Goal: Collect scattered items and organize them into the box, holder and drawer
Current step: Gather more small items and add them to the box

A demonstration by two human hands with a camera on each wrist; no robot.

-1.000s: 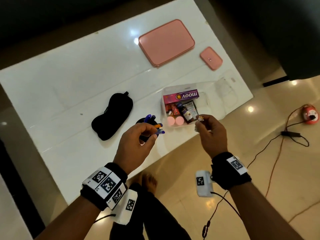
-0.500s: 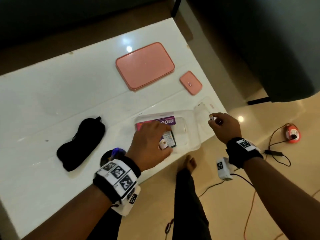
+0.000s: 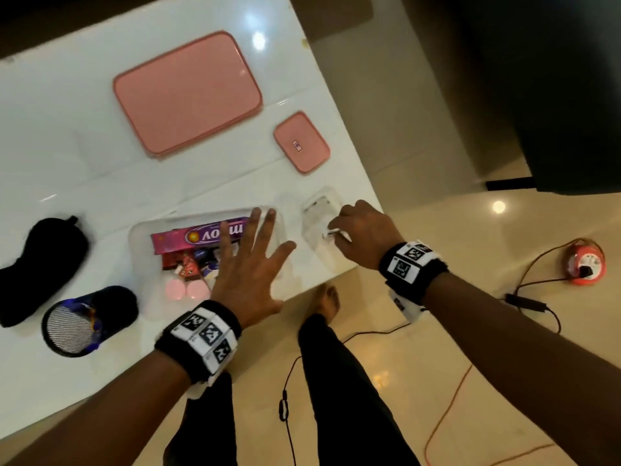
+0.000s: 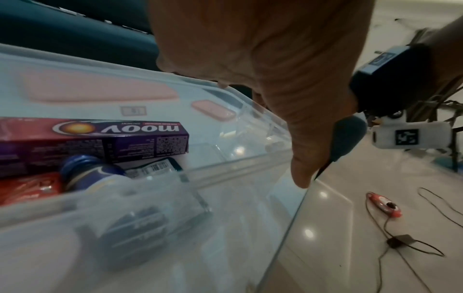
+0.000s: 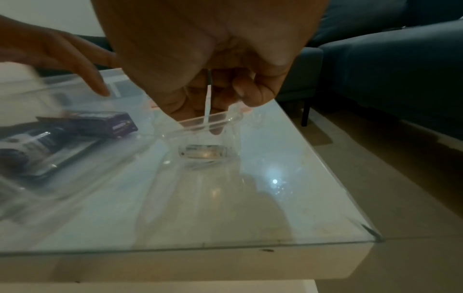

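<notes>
Left hand (image 3: 250,280) now splayed over box (image 3: 141,260)

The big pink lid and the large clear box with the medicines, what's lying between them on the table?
Nothing: in the head view, only bare white table separates the big pink lid from the large clear box.

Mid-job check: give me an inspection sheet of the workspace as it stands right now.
Surface: glossy white table, glass-topped.
Job's things: large clear box holding moov carton, bottle and packets; small clear box; mesh holder lying on its side with pens.
Clutter: black eye mask; large pink lid; small pink lid.
Grippers: left hand spread flat over the large box; right hand pinches a thin white item over the small box.
Cables: black and orange leads on the floor, red reel.
Surroundings: dark sofa, tiled floor.
</notes>
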